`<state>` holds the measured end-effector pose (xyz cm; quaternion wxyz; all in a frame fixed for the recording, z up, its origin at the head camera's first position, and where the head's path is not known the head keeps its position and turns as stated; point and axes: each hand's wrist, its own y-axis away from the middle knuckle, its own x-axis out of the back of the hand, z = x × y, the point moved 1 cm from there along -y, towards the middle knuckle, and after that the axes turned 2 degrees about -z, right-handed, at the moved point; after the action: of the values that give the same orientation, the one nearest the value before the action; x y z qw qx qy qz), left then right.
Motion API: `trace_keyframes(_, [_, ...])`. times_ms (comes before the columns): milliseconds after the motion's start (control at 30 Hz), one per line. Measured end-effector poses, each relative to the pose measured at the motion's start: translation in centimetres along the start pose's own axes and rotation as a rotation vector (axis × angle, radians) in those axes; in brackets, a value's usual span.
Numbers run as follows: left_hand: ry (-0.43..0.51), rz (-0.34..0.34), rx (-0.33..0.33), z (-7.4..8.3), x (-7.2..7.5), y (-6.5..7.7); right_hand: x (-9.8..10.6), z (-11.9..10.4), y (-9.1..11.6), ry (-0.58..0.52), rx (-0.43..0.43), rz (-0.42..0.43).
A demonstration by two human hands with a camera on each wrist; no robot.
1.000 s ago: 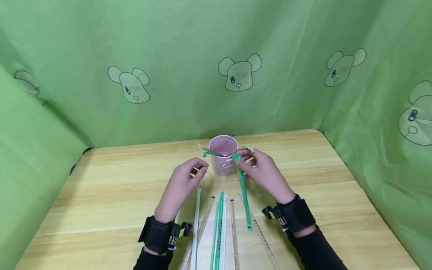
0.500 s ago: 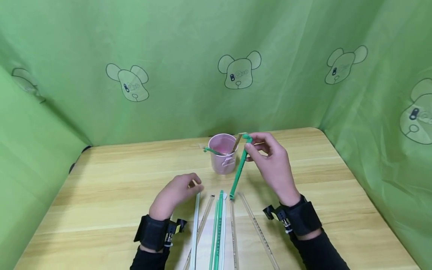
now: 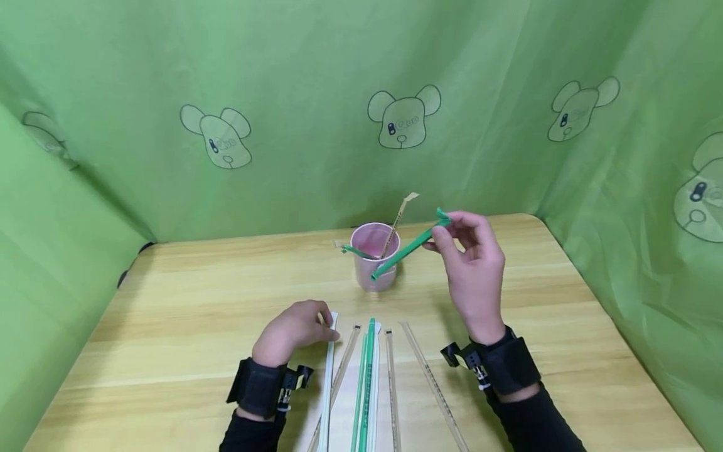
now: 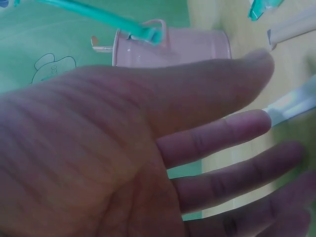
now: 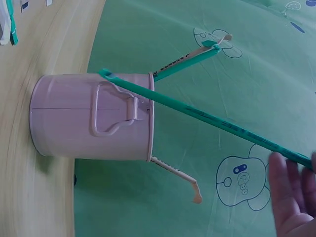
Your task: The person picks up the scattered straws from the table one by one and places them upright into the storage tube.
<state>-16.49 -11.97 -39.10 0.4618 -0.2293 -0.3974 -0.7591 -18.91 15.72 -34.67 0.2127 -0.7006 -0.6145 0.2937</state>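
My right hand (image 3: 477, 276) pinches a green wrapped straw (image 3: 408, 249) near its bent end. That straw slants down to the left, and its lower end overlaps the pink bucket (image 3: 363, 274) in the head view. In the right wrist view the same green straw (image 5: 197, 113) crosses in front of the bucket's handle (image 5: 95, 111). A brown wrapped straw (image 3: 398, 223) and a short-showing green straw (image 3: 358, 253) lean out of the bucket. My left hand (image 3: 290, 331) is over the far end of a white wrapped straw (image 3: 327, 389), its thumb and fingers apart around it.
Several more wrapped straws lie fanned out at the front: a green straw (image 3: 368, 383), a brown straw (image 3: 391, 389) and, farther right, a slanting brown straw (image 3: 432, 383). The wooden table (image 3: 186, 314) meets a green cloth wall (image 3: 305, 176) behind and at both sides.
My right hand has moved up and right with the green straw, whose lower end swung left toward the bucket. The brown straw now stands steeper there. My left hand has come back to the white straw.
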Motion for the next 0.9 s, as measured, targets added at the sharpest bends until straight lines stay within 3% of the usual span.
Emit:
trace_keyframes(200, [0.001, -0.014, 0.011, 0.2, -0.3, -0.2, 0.1, -0.3, -0.3, -0.075, 0.119, 0.103])
trace_keyframes(367, [-0.01, -0.012, 0.026, 0.4, -0.8, -0.4, 0.3, -0.4, -0.3, -0.089, 0.149, 0.146])
trace_keyframes(633, [0.018, 0.078, 0.087, 0.4, -1.4, -0.9, 0.2, 0.2, 0.0, -0.051, 0.144, 0.077])
trace_keyframes(900, [-0.005, 0.088, 0.087, 0.6, -1.8, -1.4, 0.2, 0.6, 0.1, 0.038, 0.135, 0.051])
